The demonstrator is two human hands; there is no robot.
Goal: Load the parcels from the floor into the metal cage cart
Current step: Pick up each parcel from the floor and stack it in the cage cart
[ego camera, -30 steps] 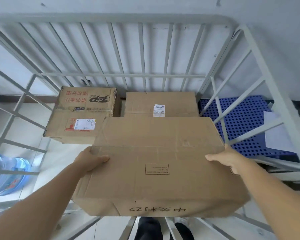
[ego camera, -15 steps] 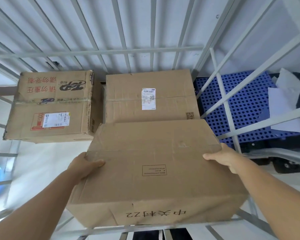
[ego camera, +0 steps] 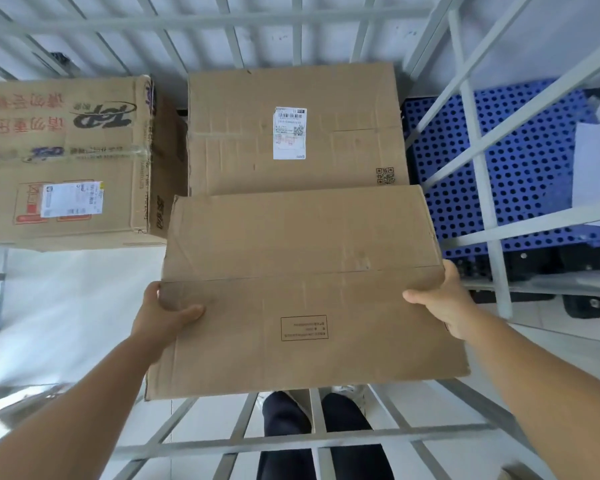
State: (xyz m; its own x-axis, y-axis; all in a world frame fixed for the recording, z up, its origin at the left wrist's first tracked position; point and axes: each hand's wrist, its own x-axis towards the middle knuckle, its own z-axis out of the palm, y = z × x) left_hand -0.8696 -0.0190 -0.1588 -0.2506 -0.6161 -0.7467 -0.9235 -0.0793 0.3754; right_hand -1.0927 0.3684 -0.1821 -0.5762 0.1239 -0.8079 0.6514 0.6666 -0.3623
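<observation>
I hold a wide plain cardboard box (ego camera: 302, 289) inside the grey metal cage cart (ego camera: 291, 441), over its near side. My left hand (ego camera: 161, 315) grips the box's left edge and my right hand (ego camera: 442, 299) grips its right edge. Two parcels sit at the back of the cart: a printed carton with red characters and a label (ego camera: 66, 161) on the left, and a plain box with a white shipping label (ego camera: 291, 129) in the middle, just beyond the held box.
The cart's bars rise at the back (ego camera: 297, 19) and on the right (ego camera: 482, 174). Beyond the right bars lies a blue perforated pallet (ego camera: 520, 168) with white paper on it. A pale cart floor patch (ego camera: 66, 306) shows left of the held box. My legs show below the front bars.
The box has gone further into the cart and lower, its far edge now close to the labelled middle parcel. My view has tipped down and nearer the parcels.
</observation>
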